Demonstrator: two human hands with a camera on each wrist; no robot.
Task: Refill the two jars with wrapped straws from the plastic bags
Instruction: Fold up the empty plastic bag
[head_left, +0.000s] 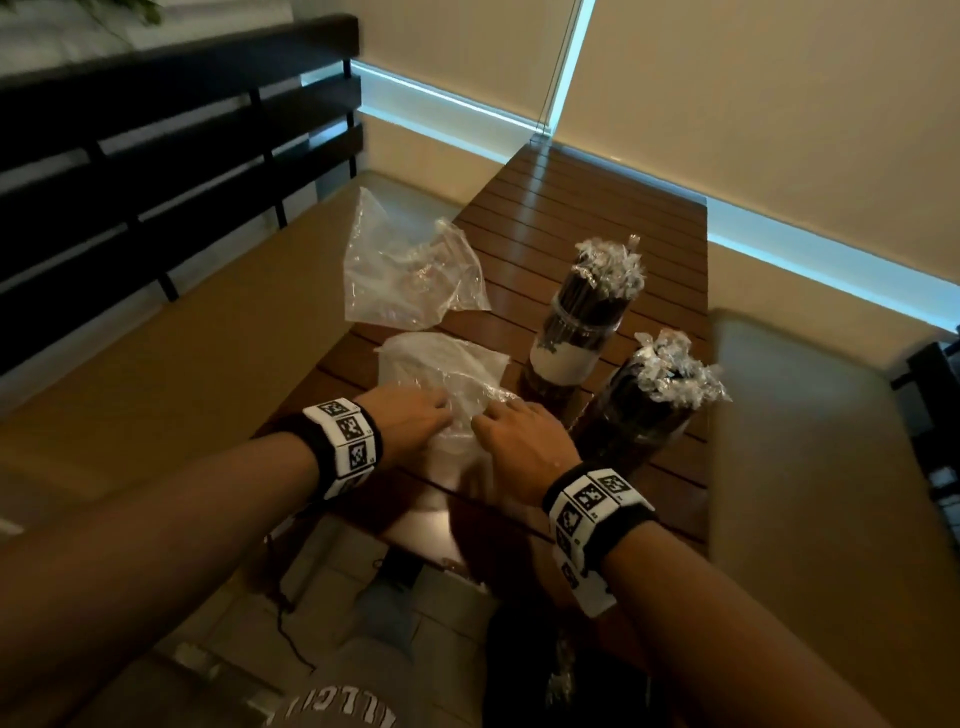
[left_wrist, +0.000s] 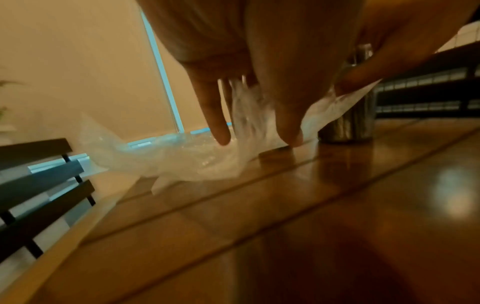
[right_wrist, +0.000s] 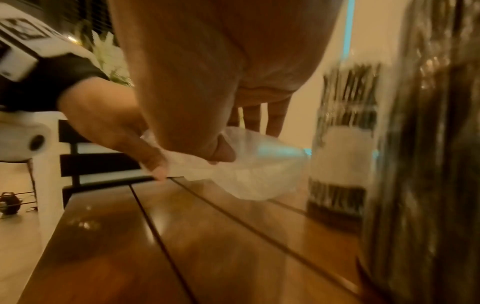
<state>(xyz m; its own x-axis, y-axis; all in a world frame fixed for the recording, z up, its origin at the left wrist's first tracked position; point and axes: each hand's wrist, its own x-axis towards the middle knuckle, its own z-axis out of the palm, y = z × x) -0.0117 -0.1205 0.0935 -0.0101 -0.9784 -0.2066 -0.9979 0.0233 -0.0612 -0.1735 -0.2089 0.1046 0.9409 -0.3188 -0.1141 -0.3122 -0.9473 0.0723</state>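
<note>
Two clear jars packed with dark wrapped straws stand on the wooden slatted table (head_left: 561, 208): the far jar (head_left: 576, 322) (right_wrist: 342, 156) with a white label and the near jar (head_left: 644, 415) (right_wrist: 428, 144) to the right. A crumpled clear plastic bag (head_left: 441, 374) (left_wrist: 182, 160) (right_wrist: 259, 176) lies left of them. My left hand (head_left: 410, 421) (right_wrist: 145, 156) holds its near left edge. My right hand (head_left: 519, 441) grips it, the thumb (right_wrist: 221, 152) in front and fingers behind. I see no straws in this bag. A second clear bag (head_left: 410, 270) lies farther back at the table's left edge.
A tan bench seat (head_left: 182, 364) with a black slatted back (head_left: 156, 156) runs along the left. Another pale seat (head_left: 805, 441) stands on the right. Beige blinds close off the far side. The near jar stands just right of my right wrist.
</note>
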